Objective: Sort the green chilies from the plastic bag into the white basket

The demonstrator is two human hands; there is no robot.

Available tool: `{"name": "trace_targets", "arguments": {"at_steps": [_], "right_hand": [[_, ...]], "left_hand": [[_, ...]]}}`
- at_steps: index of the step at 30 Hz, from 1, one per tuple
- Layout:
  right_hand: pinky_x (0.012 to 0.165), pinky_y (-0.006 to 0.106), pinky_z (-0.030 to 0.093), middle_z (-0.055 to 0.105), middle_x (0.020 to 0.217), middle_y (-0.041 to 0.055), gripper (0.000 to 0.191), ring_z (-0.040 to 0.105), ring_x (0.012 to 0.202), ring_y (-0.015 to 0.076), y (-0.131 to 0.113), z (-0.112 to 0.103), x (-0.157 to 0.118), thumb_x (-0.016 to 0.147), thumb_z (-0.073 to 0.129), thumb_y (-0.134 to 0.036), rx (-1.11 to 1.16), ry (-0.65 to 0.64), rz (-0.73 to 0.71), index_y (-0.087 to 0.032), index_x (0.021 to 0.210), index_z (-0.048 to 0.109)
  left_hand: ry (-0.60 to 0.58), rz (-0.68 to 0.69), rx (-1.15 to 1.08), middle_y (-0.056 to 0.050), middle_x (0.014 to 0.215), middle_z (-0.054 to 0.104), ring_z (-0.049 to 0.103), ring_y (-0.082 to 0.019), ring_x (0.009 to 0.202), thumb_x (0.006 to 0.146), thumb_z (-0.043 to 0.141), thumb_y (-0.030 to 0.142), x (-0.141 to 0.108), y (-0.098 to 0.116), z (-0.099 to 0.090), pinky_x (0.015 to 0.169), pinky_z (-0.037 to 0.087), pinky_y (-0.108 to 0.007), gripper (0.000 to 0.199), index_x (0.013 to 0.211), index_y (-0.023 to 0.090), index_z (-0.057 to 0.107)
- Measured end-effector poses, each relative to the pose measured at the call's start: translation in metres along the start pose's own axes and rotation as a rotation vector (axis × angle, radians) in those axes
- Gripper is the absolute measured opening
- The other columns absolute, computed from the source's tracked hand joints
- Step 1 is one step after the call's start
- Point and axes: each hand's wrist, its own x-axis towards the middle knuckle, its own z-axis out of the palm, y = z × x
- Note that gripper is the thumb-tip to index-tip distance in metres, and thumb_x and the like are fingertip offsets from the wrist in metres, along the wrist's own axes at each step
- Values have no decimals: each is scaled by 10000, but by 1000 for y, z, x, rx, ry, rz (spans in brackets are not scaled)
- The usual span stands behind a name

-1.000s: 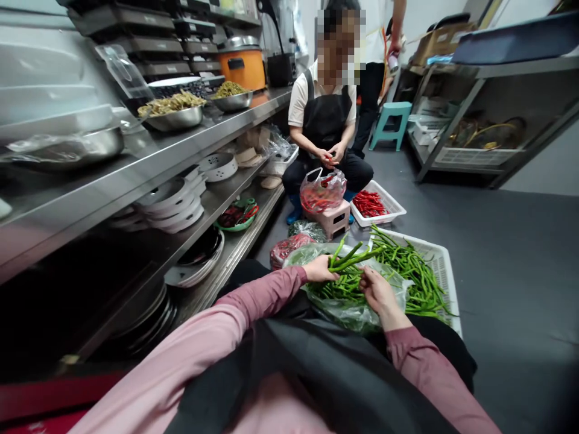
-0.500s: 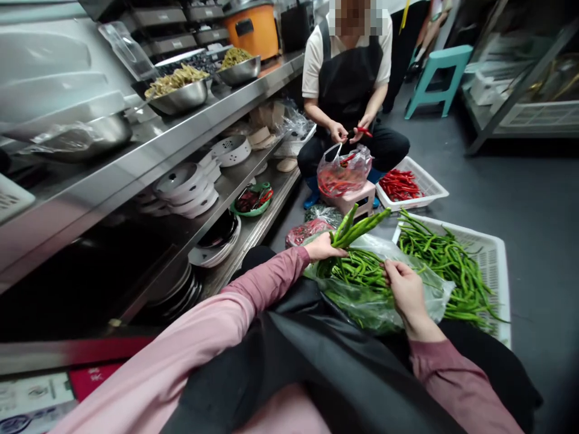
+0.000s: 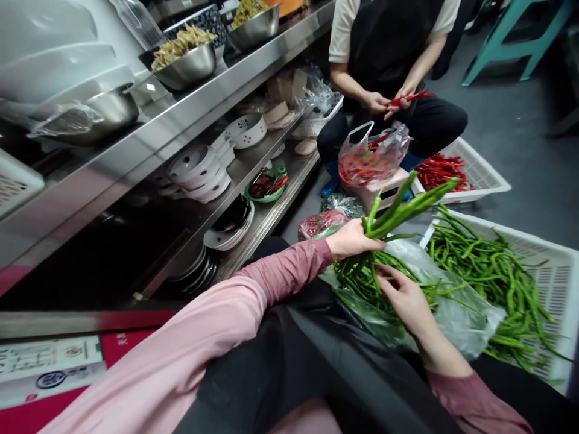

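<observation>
My left hand [image 3: 353,240] is closed around a bunch of long green chili peppers [image 3: 404,211], whose tips point up and to the right. Below it, an open clear plastic bag [image 3: 470,319] lies across my lap with more green chilies [image 3: 357,280] inside. My right hand [image 3: 407,301] is at the bag, thumb and forefinger closing at a thin green chili [image 3: 375,274] just under the bunch. The fingertips are partly hidden among the peppers. A white basket [image 3: 558,271] beside the bag holds a heap of green chilies [image 3: 493,271].
Opposite me a seated person [image 3: 391,48] handles red chilies [image 3: 411,98] above a bag of red chilies [image 3: 368,163] on a pink stool [image 3: 393,184]. A white basket [image 3: 493,181] of red chilies stands near. Left is a steel shelf [image 3: 190,105] with bowls and dishes; a teal stool [image 3: 515,45] stands behind.
The view has shifted down and to the left. My right hand has come closer to the left hand, beneath the bunch. The left hand keeps its hold on the green chilies.
</observation>
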Motion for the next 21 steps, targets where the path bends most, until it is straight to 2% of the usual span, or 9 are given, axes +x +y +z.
{"name": "trace_targets", "arguments": {"at_steps": [5,11,14,17,21], "right_hand": [[622,296,482,683,773,54,445,591,658,178,-9,5,6,636,705,-481,147,-115,66,-183,966,685],[500,283,474,668,776,80,378,540,559,140,-2,-8,-1,648,690,-559,356,-54,187,-209,790,691],[448,289,456,654,770,89,351,532,555,150,4,-11,-3,609,716,-562,322,-69,199,-237,743,697],[429,310,438,659,823,110,347,534,573,169,5,-10,-5,564,740,-573,240,-20,207,-264,718,704],[450,340,418,657,815,117,311,541,576,170,11,-10,-7,623,697,-587,168,53,143,-300,744,701]], "left_hand": [[-16,37,19,46,667,546,474,-61,608,606,677,83,6,18,16,686,434,-229,222,799,102,569],[75,2,33,-1,693,564,512,-96,669,660,669,95,18,20,9,769,438,-271,129,750,99,577],[120,-33,23,-20,698,567,517,-98,664,686,652,71,21,19,5,761,441,-271,99,740,99,574],[131,-49,24,-6,681,563,503,-89,649,656,676,43,22,19,5,753,434,-261,149,699,121,556],[111,-34,15,-6,690,566,494,-85,647,662,678,51,22,25,7,754,419,-258,143,680,130,560]]}}
